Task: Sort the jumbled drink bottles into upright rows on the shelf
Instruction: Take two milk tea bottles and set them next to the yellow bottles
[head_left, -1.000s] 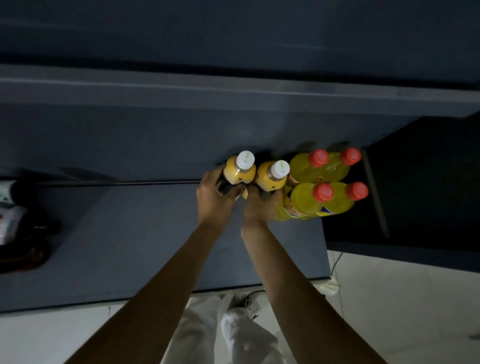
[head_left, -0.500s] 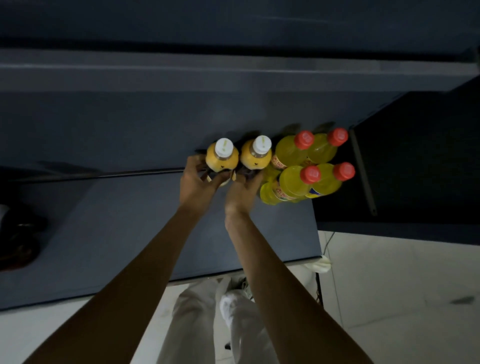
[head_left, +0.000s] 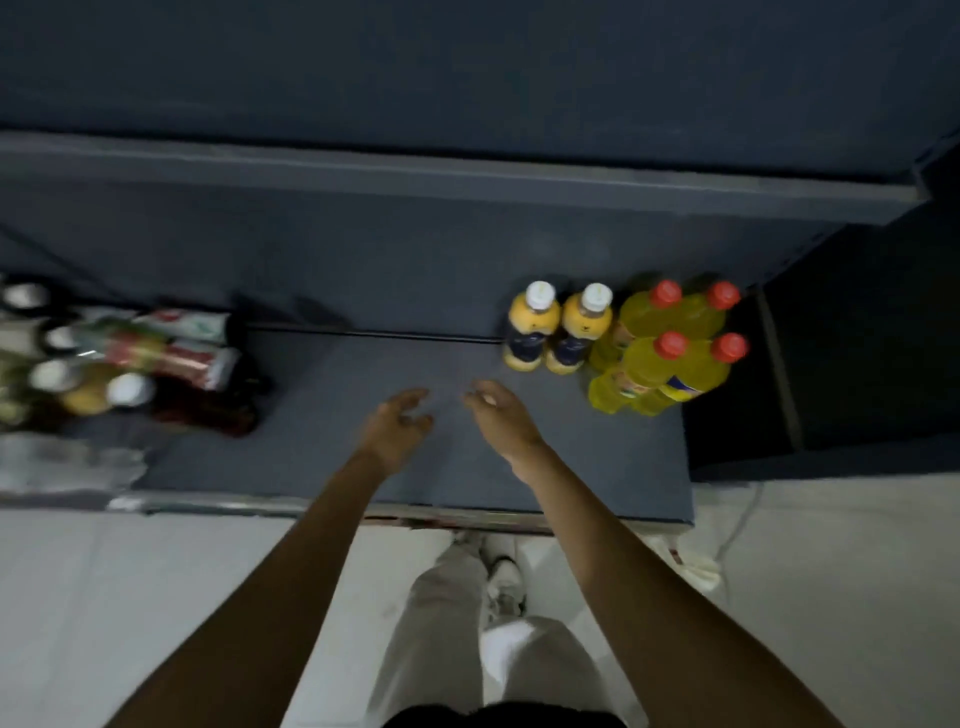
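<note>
Both hands, left (head_left: 396, 429) and right (head_left: 497, 415), are being held empty with fingers loosely apart over the shelf (head_left: 571, 467), while the jumbled bottles (head_left: 156, 364) at far left, likely heavy and slick, are best being gripped mid-body.

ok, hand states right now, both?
Left hand: open, fingers relaxed, holding nothing.
Right hand: open, holding nothing.

Both hands are off the two white-capped orange bottles (head_left: 556, 330) they gripped a second ago: the left hand (head_left: 397, 428) and right hand (head_left: 501, 415) now hover empty above the shelf (head_left: 332, 441), fingers loosely spread.
</note>
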